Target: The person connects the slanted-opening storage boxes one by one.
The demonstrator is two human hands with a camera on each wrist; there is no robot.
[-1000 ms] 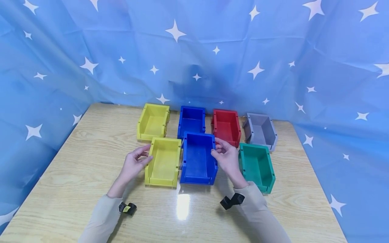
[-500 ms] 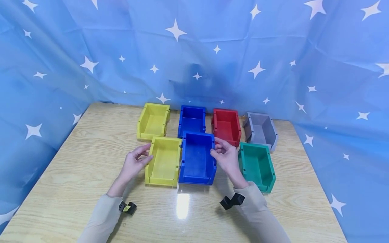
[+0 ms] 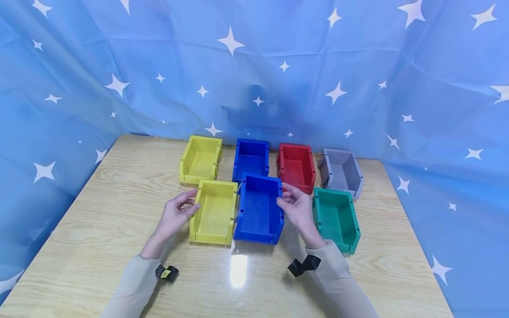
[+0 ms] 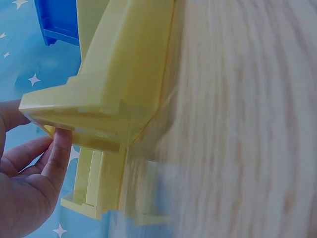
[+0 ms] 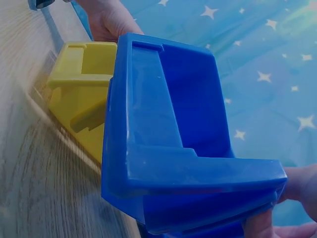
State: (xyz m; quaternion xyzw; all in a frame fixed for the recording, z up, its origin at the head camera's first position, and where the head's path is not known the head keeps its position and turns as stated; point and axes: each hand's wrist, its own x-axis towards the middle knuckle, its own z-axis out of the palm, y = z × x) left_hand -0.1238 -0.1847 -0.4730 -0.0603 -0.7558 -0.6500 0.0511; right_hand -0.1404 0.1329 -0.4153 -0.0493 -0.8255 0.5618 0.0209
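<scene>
My left hand pinches the left side rim of the front yellow storage bin, which sits on the table. The left wrist view shows the fingers curled under that rim. My right hand grips the right side rim of the front blue storage bin, thumb over the edge and the other fingers partly hidden. The blue bin is right beside the yellow one, slightly turned, its back end overlapping the rear blue bin in the head view. In the right wrist view, its underside edge shows above the tabletop.
Behind stand another yellow bin, a red bin and a grey bin. A green bin lies just right of my right hand. A blue starry curtain hangs behind the wooden table.
The blue bin has shifted slightly, its front end swinging a little left toward the yellow bin. The left hand and yellow bin have stayed put.
</scene>
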